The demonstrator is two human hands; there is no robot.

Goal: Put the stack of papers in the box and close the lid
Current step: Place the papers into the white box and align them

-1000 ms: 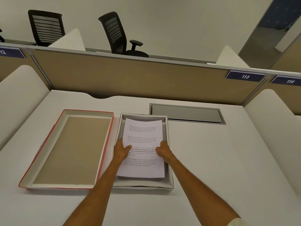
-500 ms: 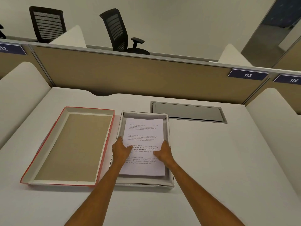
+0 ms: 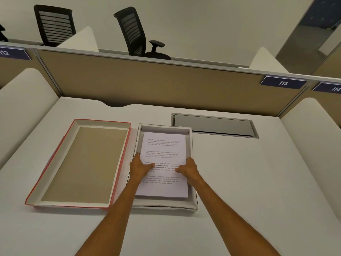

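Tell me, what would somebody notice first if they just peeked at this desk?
Probably the two hands, left hand and right hand, holding a stack of papers inside a shallow white box in the middle of the desk. Just left of it lies the red-edged lid, upside down and empty.

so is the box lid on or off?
Off. The red-edged lid lies inside-up on the desk beside the open box, left of it; the papers sit inside the box.

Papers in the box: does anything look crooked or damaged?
Nothing damaged. The stack of papers sits slightly tilted inside the box, both hands gripping its sides. The lid lies open-side up, left.
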